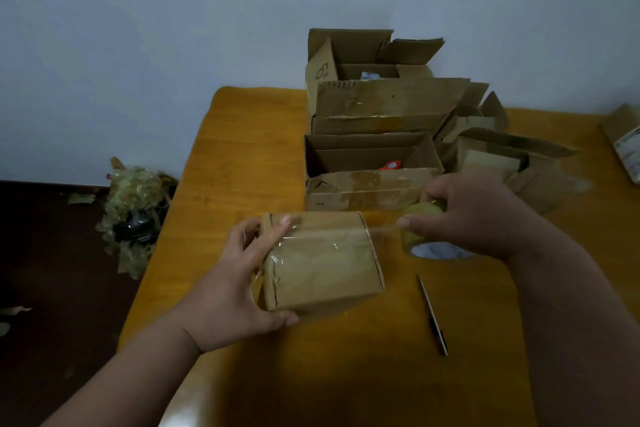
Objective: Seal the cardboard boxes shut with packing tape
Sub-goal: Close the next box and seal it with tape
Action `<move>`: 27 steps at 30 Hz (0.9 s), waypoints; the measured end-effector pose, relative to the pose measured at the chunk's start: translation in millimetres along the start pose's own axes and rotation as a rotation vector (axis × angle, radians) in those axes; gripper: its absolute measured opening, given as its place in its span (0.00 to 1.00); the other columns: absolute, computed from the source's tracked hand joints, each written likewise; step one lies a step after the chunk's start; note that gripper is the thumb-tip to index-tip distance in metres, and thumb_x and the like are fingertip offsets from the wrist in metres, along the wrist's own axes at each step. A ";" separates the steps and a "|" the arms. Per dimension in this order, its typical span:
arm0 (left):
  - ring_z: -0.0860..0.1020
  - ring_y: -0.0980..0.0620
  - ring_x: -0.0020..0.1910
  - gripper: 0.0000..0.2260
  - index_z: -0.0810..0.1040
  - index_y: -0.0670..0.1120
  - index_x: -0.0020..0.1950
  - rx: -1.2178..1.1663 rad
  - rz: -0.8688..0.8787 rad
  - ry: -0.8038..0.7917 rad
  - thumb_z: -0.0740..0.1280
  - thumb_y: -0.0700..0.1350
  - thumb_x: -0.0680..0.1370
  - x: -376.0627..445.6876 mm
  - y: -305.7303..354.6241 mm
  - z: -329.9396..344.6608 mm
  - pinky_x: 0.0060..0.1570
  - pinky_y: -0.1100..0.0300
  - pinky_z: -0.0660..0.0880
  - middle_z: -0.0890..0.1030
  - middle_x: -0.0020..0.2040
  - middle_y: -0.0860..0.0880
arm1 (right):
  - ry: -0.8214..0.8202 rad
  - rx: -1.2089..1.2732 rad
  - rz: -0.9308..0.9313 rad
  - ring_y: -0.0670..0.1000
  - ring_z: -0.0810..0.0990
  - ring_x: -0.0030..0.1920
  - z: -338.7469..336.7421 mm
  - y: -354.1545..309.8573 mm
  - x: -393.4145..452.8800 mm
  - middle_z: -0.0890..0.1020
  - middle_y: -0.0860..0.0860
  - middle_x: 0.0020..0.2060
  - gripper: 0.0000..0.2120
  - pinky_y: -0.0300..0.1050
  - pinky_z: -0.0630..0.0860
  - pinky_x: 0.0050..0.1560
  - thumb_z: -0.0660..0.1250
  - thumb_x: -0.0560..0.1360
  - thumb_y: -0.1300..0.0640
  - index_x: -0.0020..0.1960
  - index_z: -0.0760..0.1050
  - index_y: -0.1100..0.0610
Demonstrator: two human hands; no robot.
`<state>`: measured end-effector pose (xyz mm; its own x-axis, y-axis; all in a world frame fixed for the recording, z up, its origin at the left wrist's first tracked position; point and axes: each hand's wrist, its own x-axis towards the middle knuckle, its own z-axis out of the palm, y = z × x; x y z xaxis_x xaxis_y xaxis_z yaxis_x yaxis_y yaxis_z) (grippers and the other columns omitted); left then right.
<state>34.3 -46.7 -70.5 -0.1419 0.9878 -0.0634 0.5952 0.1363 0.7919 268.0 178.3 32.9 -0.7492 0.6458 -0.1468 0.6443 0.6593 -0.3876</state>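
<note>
Left hand (pixel 239 284) grips small cardboard box (pixel 322 262) at its left end, fingers curled over the top edge, thumb beneath. Box sits on yellow table (pixel 242 149), clear tape stretched across its top. Right of the box, right hand (pixel 474 215) holds tape roll (pixel 424 232), fingers wrapped round it. Pen (pixel 432 315) lies right of the box, nearer the camera. Open boxes (pixel 374 156) stand behind it. Crumpled tape heap (pixel 133 211) on floor, left of the box.

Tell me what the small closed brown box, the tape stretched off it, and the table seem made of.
Small closed brown box: matte cardboard, with folded flap edges. Tape: clear glossy plastic film, wrinkled and see-through. Table: probably varnished wood or laminate, orange-brown with faint grain and sheen.
</note>
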 end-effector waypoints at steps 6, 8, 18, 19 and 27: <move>0.54 0.60 0.74 0.53 0.47 0.75 0.74 -0.039 -0.032 -0.001 0.79 0.63 0.60 -6.5 -9.2 -1.7 0.67 0.68 0.63 0.46 0.71 0.70 | -0.156 -0.014 0.097 0.40 0.69 0.37 40.7 8.5 6.6 0.70 0.41 0.37 0.14 0.37 0.63 0.35 0.67 0.74 0.37 0.46 0.73 0.48; 0.52 0.70 0.72 0.53 0.49 0.75 0.73 -0.075 -0.031 0.007 0.81 0.58 0.61 -10.3 -13.9 -3.0 0.62 0.77 0.63 0.45 0.70 0.74 | -0.191 0.029 0.097 0.41 0.70 0.36 50.5 6.8 10.8 0.72 0.42 0.36 0.13 0.38 0.64 0.35 0.66 0.75 0.38 0.42 0.71 0.47; 0.38 0.49 0.79 0.58 0.32 0.74 0.71 0.397 -0.199 -0.117 0.76 0.67 0.61 -19.0 -2.4 -38.3 0.75 0.43 0.55 0.27 0.75 0.61 | -0.308 0.223 0.108 0.47 0.74 0.39 82.1 -28.5 28.0 0.76 0.49 0.37 0.14 0.43 0.69 0.37 0.67 0.76 0.43 0.39 0.73 0.51; 0.32 0.50 0.77 0.59 0.27 0.71 0.70 0.525 -0.171 -0.115 0.73 0.70 0.60 -13.7 6.5 -38.9 0.75 0.38 0.50 0.24 0.73 0.61 | -0.318 0.218 0.097 0.47 0.74 0.39 82.6 -32.9 27.3 0.76 0.49 0.37 0.13 0.43 0.69 0.38 0.68 0.75 0.43 0.40 0.73 0.51; 0.43 0.46 0.77 0.59 0.25 0.64 0.72 0.795 -0.100 -0.265 0.67 0.77 0.60 24.9 45.5 -30.0 0.66 0.23 0.41 0.45 0.77 0.54 | -0.182 0.424 0.033 0.48 0.76 0.37 98.2 -63.7 9.7 0.78 0.48 0.36 0.12 0.47 0.72 0.39 0.68 0.75 0.43 0.41 0.77 0.51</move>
<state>34.1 -18.2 -17.9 -0.0924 0.9397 -0.3292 0.9833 0.1381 0.1183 204.6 104.8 -33.3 -0.7686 0.5609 -0.3076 0.5767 0.3996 -0.7125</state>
